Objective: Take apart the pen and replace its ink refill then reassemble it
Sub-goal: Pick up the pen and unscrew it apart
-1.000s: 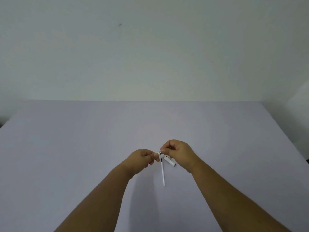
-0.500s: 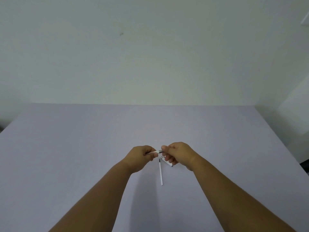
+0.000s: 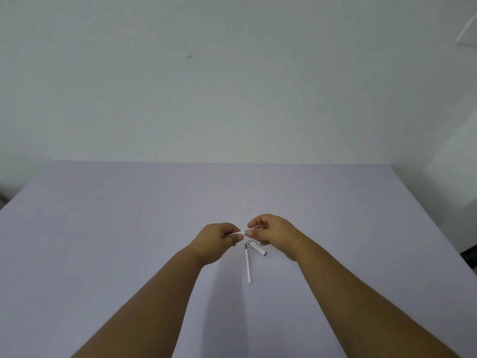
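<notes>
The fingers of the left hand [image 3: 218,240] are curled narrow around a slim white piece, the barrel [image 3: 237,232], which runs from that fist toward the right; the fingers of the right hand [image 3: 271,232] pinch a second white piece, the tip [image 3: 254,229], at their ends; the two pieces meet end to end at a dark ring in the small gap between the hands, though whether they are joined or only touching is too small to tell. Both hands hang just above the table [image 3: 103,241], close together, knuckles up, thumbs toward each other. Just below the right hand a short white cap [image 3: 258,248] with a dark end lies on the table, slanting down to the right, its upper end hidden beneath the fingers; just beside it, to its left, a thin white refill [image 3: 248,263] with a dark tip lies nearly straight toward the person, dark tip away; the two lie near each other at their far ends and spread apart nearer the person. Both bare forearms reach in from the bottom edge; the table is pale lilac, and a plain pale wall [image 3: 232,86] rises behind it.
</notes>
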The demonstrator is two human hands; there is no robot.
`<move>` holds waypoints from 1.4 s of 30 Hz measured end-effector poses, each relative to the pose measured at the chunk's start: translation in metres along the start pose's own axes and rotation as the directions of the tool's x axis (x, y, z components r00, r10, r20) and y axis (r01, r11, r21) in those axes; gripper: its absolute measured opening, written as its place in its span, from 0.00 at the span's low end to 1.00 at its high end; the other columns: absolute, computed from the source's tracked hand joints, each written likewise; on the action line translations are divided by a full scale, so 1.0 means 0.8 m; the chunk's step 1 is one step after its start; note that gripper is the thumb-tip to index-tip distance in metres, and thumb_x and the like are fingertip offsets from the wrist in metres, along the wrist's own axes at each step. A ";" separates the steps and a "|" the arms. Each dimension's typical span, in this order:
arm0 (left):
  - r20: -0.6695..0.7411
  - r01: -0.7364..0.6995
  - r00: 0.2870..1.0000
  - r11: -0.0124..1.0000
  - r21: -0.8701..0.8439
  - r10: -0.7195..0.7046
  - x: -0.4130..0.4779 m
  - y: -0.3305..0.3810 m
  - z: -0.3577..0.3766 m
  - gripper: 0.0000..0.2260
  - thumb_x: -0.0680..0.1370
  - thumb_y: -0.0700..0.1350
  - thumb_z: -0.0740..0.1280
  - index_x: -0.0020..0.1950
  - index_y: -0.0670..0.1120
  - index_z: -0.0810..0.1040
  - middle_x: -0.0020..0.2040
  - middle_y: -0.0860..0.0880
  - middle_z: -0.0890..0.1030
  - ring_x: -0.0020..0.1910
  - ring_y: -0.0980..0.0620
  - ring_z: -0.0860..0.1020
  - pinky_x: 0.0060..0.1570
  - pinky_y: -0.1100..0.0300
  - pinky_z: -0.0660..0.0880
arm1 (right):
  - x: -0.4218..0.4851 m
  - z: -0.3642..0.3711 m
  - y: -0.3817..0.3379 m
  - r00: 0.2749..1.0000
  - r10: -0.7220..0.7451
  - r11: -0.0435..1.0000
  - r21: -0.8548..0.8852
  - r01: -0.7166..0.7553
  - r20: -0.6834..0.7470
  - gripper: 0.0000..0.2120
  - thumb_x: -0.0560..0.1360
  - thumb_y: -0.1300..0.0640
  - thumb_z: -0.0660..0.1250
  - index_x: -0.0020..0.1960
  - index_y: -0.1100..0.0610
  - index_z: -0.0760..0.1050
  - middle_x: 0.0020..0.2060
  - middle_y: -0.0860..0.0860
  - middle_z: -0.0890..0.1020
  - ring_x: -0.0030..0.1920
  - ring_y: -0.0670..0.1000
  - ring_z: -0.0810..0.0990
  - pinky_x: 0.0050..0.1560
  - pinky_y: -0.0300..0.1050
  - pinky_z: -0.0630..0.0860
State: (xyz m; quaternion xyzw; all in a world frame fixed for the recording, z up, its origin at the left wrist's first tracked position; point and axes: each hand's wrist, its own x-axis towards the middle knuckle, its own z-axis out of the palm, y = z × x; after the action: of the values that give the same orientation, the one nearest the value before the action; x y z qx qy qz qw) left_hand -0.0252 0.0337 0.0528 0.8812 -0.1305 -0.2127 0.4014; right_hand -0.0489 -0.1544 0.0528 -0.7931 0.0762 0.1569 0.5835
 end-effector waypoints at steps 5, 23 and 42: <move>0.000 -0.001 1.000 1.000 0.012 0.001 0.000 0.002 -0.002 0.08 0.77 0.51 0.65 0.42 0.48 0.80 0.35 0.53 0.76 0.29 0.56 0.68 0.29 0.66 0.66 | 0.001 -0.001 -0.004 1.000 -0.003 0.999 -0.034 0.002 -0.017 0.02 0.73 0.57 0.68 0.43 0.56 0.79 0.36 0.49 0.82 0.35 0.47 0.78 0.42 0.41 0.76; -0.017 -0.031 0.999 0.998 0.053 0.032 0.013 0.005 -0.002 0.09 0.77 0.51 0.65 0.40 0.49 0.78 0.34 0.53 0.76 0.29 0.57 0.69 0.31 0.65 0.66 | 0.010 -0.006 -0.005 0.999 -0.043 0.999 -0.016 0.042 -0.022 0.03 0.71 0.60 0.70 0.44 0.54 0.78 0.38 0.49 0.81 0.38 0.47 0.78 0.43 0.40 0.77; 0.010 -0.049 0.999 0.999 0.014 0.049 0.015 0.006 -0.002 0.06 0.79 0.52 0.62 0.45 0.57 0.77 0.35 0.56 0.76 0.34 0.58 0.72 0.33 0.66 0.67 | 0.008 -0.011 -0.004 0.985 -0.043 0.984 0.162 0.070 -0.165 0.08 0.70 0.64 0.70 0.43 0.51 0.79 0.41 0.51 0.81 0.43 0.50 0.79 0.47 0.44 0.79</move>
State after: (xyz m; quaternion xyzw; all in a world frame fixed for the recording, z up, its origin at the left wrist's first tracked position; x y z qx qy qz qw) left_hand -0.0139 0.0266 0.0541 0.8796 -0.1554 -0.2061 0.3997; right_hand -0.0406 -0.1611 0.0559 -0.7532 0.1134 0.0688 0.6443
